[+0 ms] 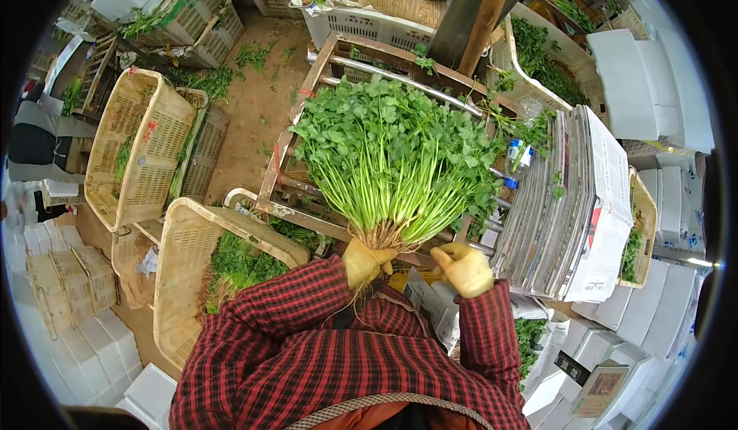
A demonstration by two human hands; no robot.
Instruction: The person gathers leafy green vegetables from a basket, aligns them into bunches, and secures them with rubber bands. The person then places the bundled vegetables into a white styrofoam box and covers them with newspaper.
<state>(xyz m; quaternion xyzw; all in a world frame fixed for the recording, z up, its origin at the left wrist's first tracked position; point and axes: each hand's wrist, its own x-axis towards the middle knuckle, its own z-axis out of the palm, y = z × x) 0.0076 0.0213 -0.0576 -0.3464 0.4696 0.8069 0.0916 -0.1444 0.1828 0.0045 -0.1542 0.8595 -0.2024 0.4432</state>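
A big fanned bunch of leafy green herbs (392, 165), looking like coriander, lies on a metal rack (300, 217), leaves away from me and brown roots towards me. My left hand (366, 261), in a yellow glove, is at the root end with its fingers curled; whether it grips the roots cannot be made out for certain. Thin root strands hang below it. Just right of the roots is my right hand (463, 268), gloved too, fingers bent in, apart from the bunch. Whether it holds something small is not visible.
Right of the rack stands a tall stack of newspapers (553, 211), beside a plastic bottle (519, 156). A cream plastic crate (184, 280) with more herbs is at lower left, another crate (144, 153) beyond it. A wooden post (487, 21) rises behind the rack.
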